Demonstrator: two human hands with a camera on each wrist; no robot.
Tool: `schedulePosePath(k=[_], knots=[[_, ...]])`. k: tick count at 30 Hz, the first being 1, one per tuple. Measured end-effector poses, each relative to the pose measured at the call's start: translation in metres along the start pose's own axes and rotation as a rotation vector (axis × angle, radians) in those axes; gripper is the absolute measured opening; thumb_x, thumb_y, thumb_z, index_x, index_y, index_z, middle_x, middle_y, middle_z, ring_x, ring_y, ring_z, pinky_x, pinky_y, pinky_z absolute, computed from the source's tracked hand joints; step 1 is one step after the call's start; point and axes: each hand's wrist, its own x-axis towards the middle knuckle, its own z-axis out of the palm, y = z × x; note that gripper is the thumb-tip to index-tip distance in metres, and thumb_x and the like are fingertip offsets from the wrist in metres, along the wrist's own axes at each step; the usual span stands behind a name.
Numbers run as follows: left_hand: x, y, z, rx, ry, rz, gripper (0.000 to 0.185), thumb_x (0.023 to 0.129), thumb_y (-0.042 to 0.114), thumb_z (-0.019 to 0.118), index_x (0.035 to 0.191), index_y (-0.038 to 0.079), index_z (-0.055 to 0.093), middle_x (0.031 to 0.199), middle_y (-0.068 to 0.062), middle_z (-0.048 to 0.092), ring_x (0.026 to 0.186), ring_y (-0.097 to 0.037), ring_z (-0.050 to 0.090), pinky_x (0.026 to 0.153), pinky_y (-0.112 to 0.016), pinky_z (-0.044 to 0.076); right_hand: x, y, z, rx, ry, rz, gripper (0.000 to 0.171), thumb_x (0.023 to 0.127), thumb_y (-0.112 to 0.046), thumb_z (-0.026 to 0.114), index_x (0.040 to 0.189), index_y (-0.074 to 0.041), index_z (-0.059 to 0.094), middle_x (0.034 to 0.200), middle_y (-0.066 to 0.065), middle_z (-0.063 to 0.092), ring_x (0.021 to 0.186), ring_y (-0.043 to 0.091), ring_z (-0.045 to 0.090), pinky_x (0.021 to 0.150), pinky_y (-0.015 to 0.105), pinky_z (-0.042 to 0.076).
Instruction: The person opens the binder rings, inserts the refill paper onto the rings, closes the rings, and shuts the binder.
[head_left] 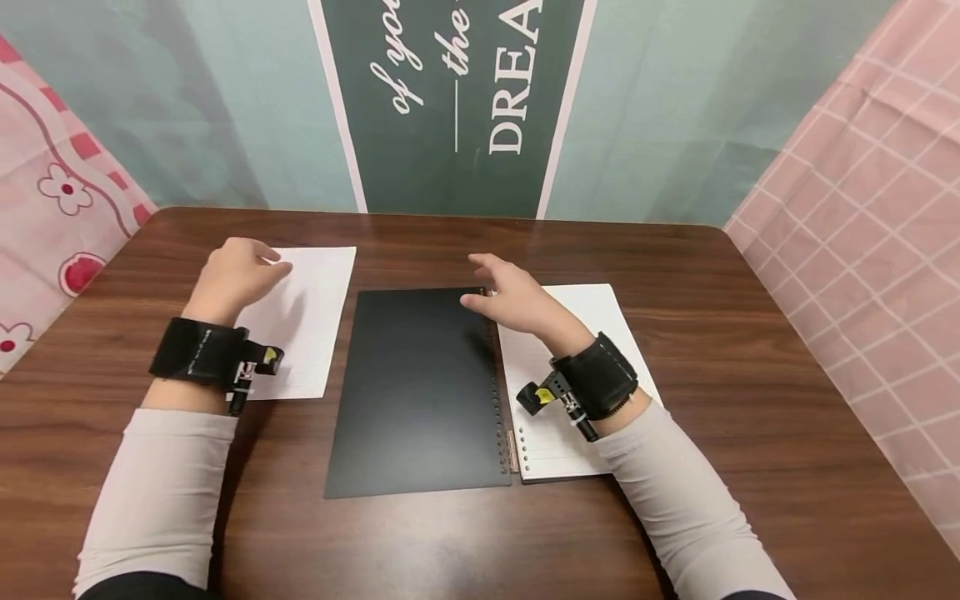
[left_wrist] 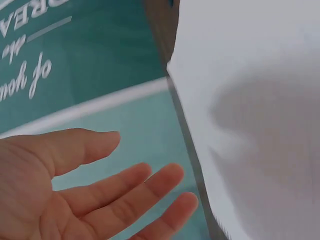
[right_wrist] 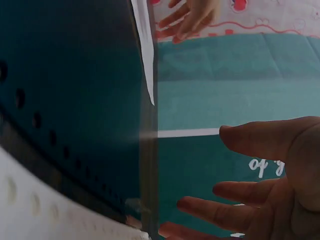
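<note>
My left hand [head_left: 238, 273] hovers over the upper left of a white paper stack [head_left: 315, 333], and its fingers are spread and relaxed in the left wrist view. That paper [left_wrist: 260, 50] has a ragged edge facing the hand and catches a shadow. A loose-leaf notebook lies opened flat in the middle. Its black cover [head_left: 420, 392], with holes along the right edge, is on the left, and punched lined pages [head_left: 551, 454] are on the right. Between them runs a narrow binding strip [head_left: 513, 450]. Above its top end my right hand [head_left: 513, 296] holds nothing, thumb and fingers apart.
The brown wooden table [head_left: 420, 550] ends at a far edge against a green curtain [head_left: 637, 108] with white lettering. Pink patterned cloth [head_left: 885, 250] hangs at both sides. Each wrist wears a black strap [head_left: 197, 354] with a small camera.
</note>
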Motion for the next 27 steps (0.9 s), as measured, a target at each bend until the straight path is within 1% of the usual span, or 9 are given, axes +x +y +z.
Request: schedulePosePath(k=[5, 9, 13, 17, 20, 22, 25, 27], knots=[[-0.004, -0.022, -0.012, -0.01, 0.004, -0.043, 0.048, 0.096, 0.031, 0.056, 0.123, -0.009, 0.062, 0.129, -0.036, 0.055, 0.116, -0.049, 0.052, 0.092, -0.061, 0.043, 0.007, -0.004, 0.01, -0.015, -0.009, -0.008, 0.069, 0.099, -0.026, 0.061, 0.156, -0.009, 0.027, 0.152, 0.018, 0.044, 0.135, 0.036, 0.049, 0.108, 0.05, 0.042], [-0.005, -0.033, -0.017, -0.016, 0.017, -0.083, 0.049, 0.096, 0.029, 0.058, 0.122, -0.012, 0.063, 0.126, -0.037, 0.056, 0.111, -0.047, 0.052, 0.091, -0.061, 0.043, 0.01, -0.008, 0.013, -0.009, -0.019, -0.01, 0.069, 0.098, -0.026, 0.061, 0.156, -0.01, 0.027, 0.152, 0.017, 0.044, 0.136, 0.036, 0.049, 0.109, 0.049, 0.042], [-0.005, -0.038, -0.019, -0.007, 0.036, -0.111, 0.048, 0.095, 0.028, 0.058, 0.121, -0.013, 0.063, 0.123, -0.038, 0.057, 0.108, -0.048, 0.054, 0.091, -0.061, 0.043, 0.012, -0.011, 0.017, -0.004, -0.031, -0.003, 0.069, 0.098, -0.026, 0.061, 0.156, -0.01, 0.027, 0.153, 0.016, 0.043, 0.136, 0.036, 0.048, 0.11, 0.049, 0.041], [-0.006, -0.042, -0.019, -0.001, 0.041, -0.142, 0.048, 0.095, 0.03, 0.058, 0.119, -0.012, 0.064, 0.121, -0.037, 0.058, 0.105, -0.047, 0.055, 0.087, -0.06, 0.045, 0.015, -0.014, 0.021, -0.008, -0.039, -0.007, 0.069, 0.098, -0.026, 0.061, 0.156, -0.01, 0.027, 0.153, 0.016, 0.044, 0.136, 0.035, 0.049, 0.11, 0.048, 0.042], [-0.006, -0.042, -0.018, 0.015, 0.039, -0.167, 0.048, 0.095, 0.031, 0.058, 0.118, -0.01, 0.065, 0.119, -0.036, 0.059, 0.102, -0.045, 0.055, 0.081, -0.057, 0.045, 0.017, -0.016, 0.024, -0.016, -0.042, -0.018, 0.068, 0.099, -0.026, 0.061, 0.156, -0.009, 0.028, 0.152, 0.016, 0.045, 0.134, 0.035, 0.051, 0.109, 0.048, 0.042], [-0.006, -0.043, -0.018, 0.031, 0.042, -0.173, 0.048, 0.094, 0.032, 0.059, 0.117, -0.009, 0.065, 0.117, -0.035, 0.06, 0.101, -0.045, 0.055, 0.079, -0.056, 0.046, 0.018, -0.017, 0.026, -0.02, -0.045, -0.021, 0.068, 0.099, -0.026, 0.061, 0.156, -0.009, 0.028, 0.151, 0.016, 0.045, 0.134, 0.034, 0.051, 0.109, 0.047, 0.042], [-0.007, -0.045, -0.019, 0.044, 0.043, -0.178, 0.048, 0.094, 0.033, 0.059, 0.116, -0.009, 0.065, 0.117, -0.034, 0.06, 0.101, -0.046, 0.055, 0.078, -0.056, 0.045, 0.019, -0.018, 0.028, -0.019, -0.05, -0.022, 0.068, 0.098, -0.026, 0.061, 0.155, -0.009, 0.029, 0.15, 0.016, 0.046, 0.134, 0.033, 0.052, 0.109, 0.047, 0.042], [-0.008, -0.047, -0.019, 0.047, 0.031, -0.178, 0.048, 0.094, 0.033, 0.059, 0.117, -0.009, 0.063, 0.117, -0.034, 0.059, 0.102, -0.046, 0.054, 0.079, -0.057, 0.045, 0.02, -0.019, 0.03, -0.018, -0.053, -0.024, 0.068, 0.098, -0.026, 0.061, 0.155, -0.009, 0.029, 0.15, 0.016, 0.046, 0.134, 0.032, 0.051, 0.109, 0.047, 0.042]])
